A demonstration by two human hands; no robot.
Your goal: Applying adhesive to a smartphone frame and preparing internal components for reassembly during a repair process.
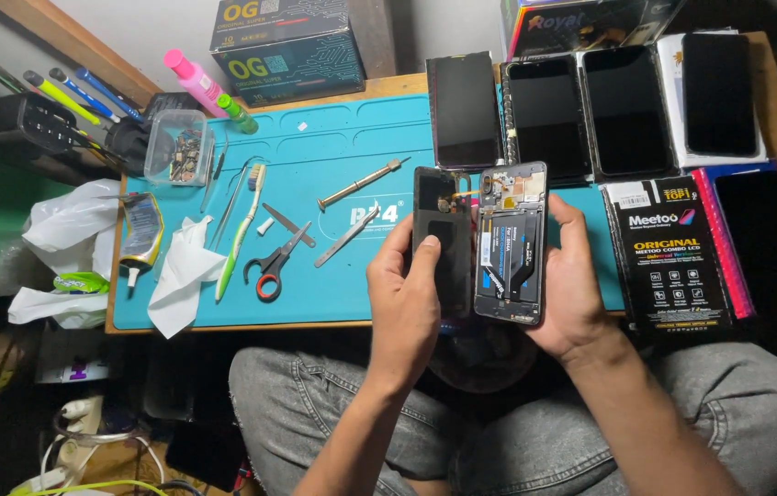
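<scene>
A teal rubber work mat (315,147) covers the wooden desk, four dark glass screens (627,106) lined along its back. Above its near edge, the right hand (577,285) grips an opened phone (510,243); the left hand (404,298) pinches its detached black panel (439,220). Scissors (271,266), toothbrush (240,234), tweezers (347,237) lie leftward

Both hands raised side by side, left (404,303) and right (572,285), fingers curled in grip.

left hand (404,298) holds dark back cover (439,239), right hand (570,285) grips opened phone (510,243) above blue mat (333,184)
</scene>
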